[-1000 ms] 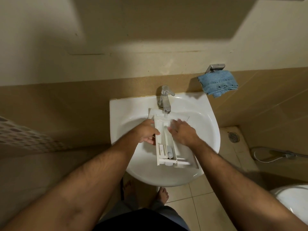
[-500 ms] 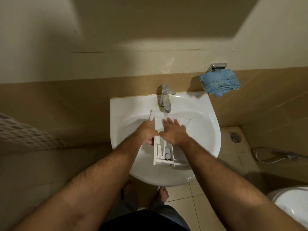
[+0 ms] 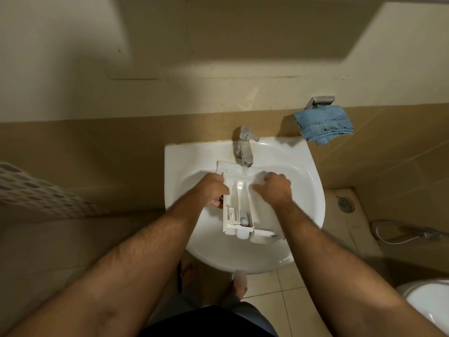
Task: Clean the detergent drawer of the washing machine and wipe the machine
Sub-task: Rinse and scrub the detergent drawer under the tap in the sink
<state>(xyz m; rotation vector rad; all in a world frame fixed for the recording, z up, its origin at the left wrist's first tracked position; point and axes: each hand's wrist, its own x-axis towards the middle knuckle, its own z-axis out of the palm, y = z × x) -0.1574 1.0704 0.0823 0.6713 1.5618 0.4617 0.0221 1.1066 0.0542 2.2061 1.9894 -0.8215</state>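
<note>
White detergent drawer (image 3: 239,204) lying lengthwise in the sink (image 3: 311,195), far end under water running from the tap (image 3: 245,147). Left hand (image 3: 211,190) gripping the drawer's left wall, fingers curled round it. Right hand (image 3: 273,189) curled at the right side; hold on the drawer cannot be told. Blue cloth (image 3: 324,124) hanging on the wall.

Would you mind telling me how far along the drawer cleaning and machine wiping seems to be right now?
Done: the detergent drawer is out of the machine and lies in the sink. In hand: water runs from the tap onto it, the left hand grips its side and the right hand rubs its other edge. Left: refitting the drawer and wiping the machine, which is out of view; the blue cloth hangs unused.
</note>
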